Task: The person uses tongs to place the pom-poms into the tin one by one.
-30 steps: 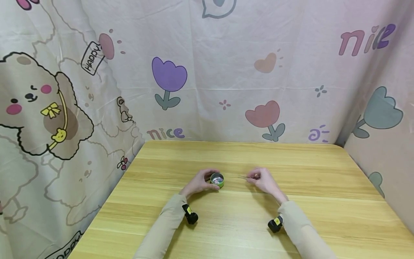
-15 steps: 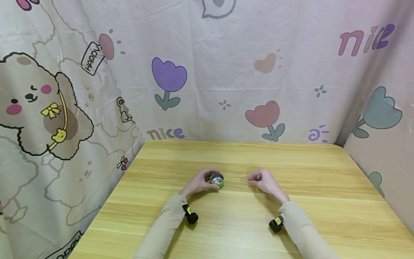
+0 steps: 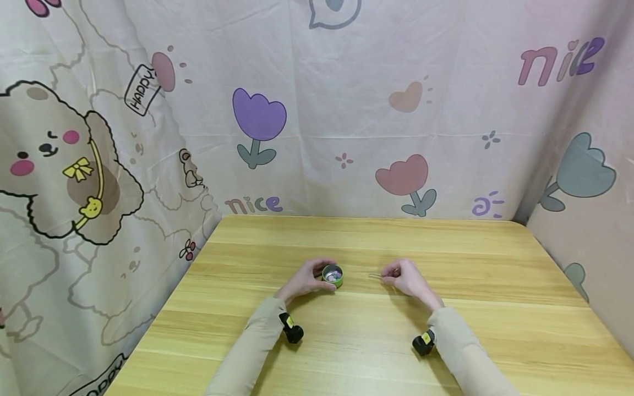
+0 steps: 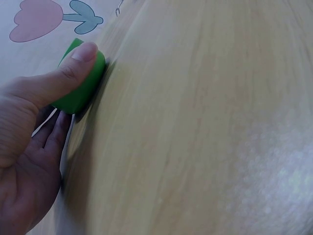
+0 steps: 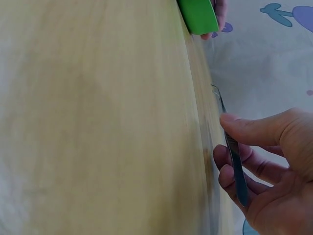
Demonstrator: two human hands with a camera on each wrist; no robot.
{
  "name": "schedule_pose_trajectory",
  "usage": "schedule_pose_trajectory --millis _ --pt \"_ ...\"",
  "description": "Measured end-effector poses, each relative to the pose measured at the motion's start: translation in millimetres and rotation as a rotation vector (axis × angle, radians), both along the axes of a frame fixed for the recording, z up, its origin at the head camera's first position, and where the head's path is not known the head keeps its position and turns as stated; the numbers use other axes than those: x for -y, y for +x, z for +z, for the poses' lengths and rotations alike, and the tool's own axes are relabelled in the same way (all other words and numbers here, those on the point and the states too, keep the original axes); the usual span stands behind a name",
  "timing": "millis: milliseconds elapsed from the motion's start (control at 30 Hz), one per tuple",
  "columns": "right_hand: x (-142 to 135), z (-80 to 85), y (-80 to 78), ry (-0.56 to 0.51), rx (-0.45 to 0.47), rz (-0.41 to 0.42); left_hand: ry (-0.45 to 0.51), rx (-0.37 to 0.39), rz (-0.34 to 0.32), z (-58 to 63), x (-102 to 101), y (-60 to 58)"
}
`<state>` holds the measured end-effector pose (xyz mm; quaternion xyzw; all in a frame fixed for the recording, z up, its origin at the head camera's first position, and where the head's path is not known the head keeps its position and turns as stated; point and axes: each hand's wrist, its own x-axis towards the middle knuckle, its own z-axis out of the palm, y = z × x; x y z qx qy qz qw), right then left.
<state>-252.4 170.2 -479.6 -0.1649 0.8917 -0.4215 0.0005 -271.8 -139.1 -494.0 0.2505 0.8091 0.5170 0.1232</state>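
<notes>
My left hand (image 3: pixel 306 278) holds a small round green tin (image 3: pixel 339 283) on the table, thumb on the near side and fingers behind. Small pastel pieces (image 3: pixel 334 275) lie inside it, too tiny to name. In the left wrist view the thumb presses the tin's green wall (image 4: pixel 85 90). To the right of the tin, my right hand (image 3: pixel 407 278) pinches metal tweezers (image 5: pixel 234 159) between thumb and fingers. Their bent tips point left towards the tin, apart from it and from each other. Nothing shows between those tips.
Both hands work over a wooden table (image 3: pixel 346 352), its far edge against a printed curtain (image 3: pixel 327 165). More curtain hangs at the left and right sides. Black wrist cameras (image 3: pixel 293 331) sit below each hand.
The right hand and the tweezers have shifted slightly right and nearer to me, away from the tin. The left hand and tin have stayed in place.
</notes>
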Motion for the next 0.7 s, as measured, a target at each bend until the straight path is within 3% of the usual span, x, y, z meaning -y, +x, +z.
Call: schedule_pose_trajectory --millis 700 --pt "1.1 -0.5 1.3 0.108 -0.041 -0.022 0.025 -0.002 -0.018 -2.3 0.8 -2.0"
